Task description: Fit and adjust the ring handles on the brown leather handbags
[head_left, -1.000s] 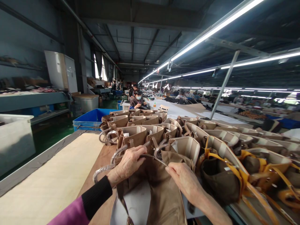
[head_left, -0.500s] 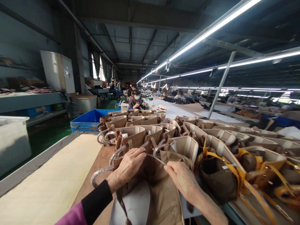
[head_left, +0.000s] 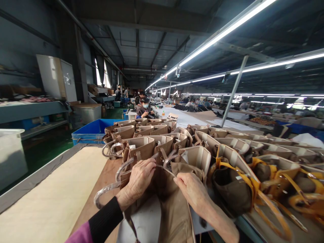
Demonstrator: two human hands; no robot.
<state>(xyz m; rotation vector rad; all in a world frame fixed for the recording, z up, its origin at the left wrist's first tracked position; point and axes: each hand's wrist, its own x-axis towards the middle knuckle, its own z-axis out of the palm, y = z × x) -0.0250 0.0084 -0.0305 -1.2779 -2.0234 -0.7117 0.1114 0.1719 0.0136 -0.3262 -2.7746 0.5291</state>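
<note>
A brown tote bag [head_left: 174,209] lies in front of me, its cloth hanging down and its plastic-wrapped handles [head_left: 106,192] to the left. My left hand [head_left: 140,179] is closed at the bag's upper edge, its fingertips pinched near the top. Across a short gap, my right hand [head_left: 193,192] pinches the same edge between thumb and bent fingers. A thin stretch of that edge runs taut between the two hands. What lies under the left fingers is hidden.
Rows of similar brown bags [head_left: 140,143] stand behind, packed close. Bags with yellow straps [head_left: 235,189] crowd the right side. A blue bin [head_left: 92,128] stands beyond the cream board [head_left: 58,189] at left. A person [head_left: 144,109] sits farther back.
The view has turned slightly, so everything sits a little further left in the picture. Both hands keep the same hold on the bag's edge.
</note>
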